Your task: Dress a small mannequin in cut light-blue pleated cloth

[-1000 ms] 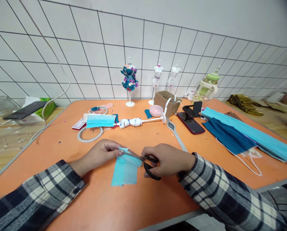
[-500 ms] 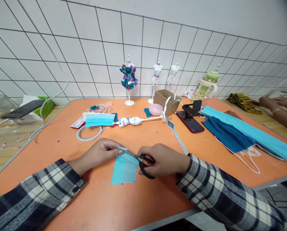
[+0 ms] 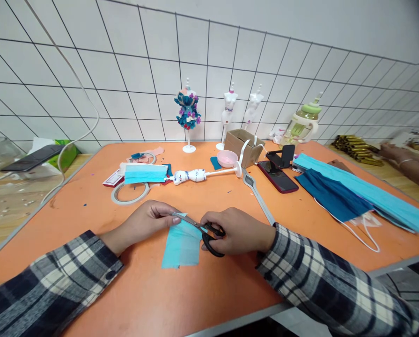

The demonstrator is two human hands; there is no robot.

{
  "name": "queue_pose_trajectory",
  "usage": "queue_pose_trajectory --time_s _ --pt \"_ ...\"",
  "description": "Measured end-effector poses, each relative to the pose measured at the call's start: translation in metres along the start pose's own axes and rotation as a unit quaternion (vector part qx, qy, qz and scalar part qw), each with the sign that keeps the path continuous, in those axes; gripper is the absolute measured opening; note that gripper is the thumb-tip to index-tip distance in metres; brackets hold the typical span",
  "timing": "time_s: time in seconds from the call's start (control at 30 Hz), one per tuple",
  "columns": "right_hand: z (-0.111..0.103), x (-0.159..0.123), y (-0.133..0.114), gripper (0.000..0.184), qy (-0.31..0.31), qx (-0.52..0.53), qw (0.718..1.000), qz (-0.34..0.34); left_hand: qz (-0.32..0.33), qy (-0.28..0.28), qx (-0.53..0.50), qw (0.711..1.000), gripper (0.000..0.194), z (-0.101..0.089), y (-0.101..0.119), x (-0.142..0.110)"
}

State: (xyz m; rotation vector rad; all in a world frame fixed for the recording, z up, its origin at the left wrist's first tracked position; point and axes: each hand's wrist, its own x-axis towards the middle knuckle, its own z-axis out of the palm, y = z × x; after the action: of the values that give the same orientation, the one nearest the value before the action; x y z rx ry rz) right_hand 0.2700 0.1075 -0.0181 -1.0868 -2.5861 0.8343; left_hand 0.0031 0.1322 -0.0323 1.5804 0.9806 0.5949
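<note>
My left hand (image 3: 156, 218) pinches the upper edge of a light blue piece of thin fabric (image 3: 181, 248), which hangs or lies toward me over the orange table. Black-handled scissors (image 3: 213, 242) are in my right hand (image 3: 235, 231), with fingers in the handle loops. Their blades lie across the top of the fabric, with the tips close to my left fingers. Beyond my hands a white mini mannequin (image 3: 190, 176) lies on its side, beside a folded light blue face mask (image 3: 146, 173).
Tape rolls (image 3: 130, 193) lie at the left. Behind stand a decorated mannequin (image 3: 188, 112), two bare ones, a pink bowl (image 3: 226, 159) and a cardboard box (image 3: 242, 147). A phone (image 3: 277, 177), dark blue mask (image 3: 332, 194) and bottle (image 3: 302, 124) are right. Another person's hands (image 3: 406, 157) show far right.
Almost nothing differs. The scissors and my right hand have shifted very slightly, with the blades still at the fabric's top edge; my left hand keeps its pinch.
</note>
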Motion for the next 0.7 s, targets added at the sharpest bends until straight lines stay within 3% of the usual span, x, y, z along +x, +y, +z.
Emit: queue_pose_trajectory --time_s 0.43,0.7 --pt "-0.0001 -0.001 -0.002 0.03 0.012 -0.011 1.0 -0.006 0.024 0.026 -0.011 0.999 0.015 -0.0011 -0.0042 0.0018" --pt "0.0005 -0.0002 -0.0003 0.03 0.017 -0.009 1.0 -0.007 0.019 0.028 -0.003 0.999 0.019 -0.0024 -0.0063 0.0027"
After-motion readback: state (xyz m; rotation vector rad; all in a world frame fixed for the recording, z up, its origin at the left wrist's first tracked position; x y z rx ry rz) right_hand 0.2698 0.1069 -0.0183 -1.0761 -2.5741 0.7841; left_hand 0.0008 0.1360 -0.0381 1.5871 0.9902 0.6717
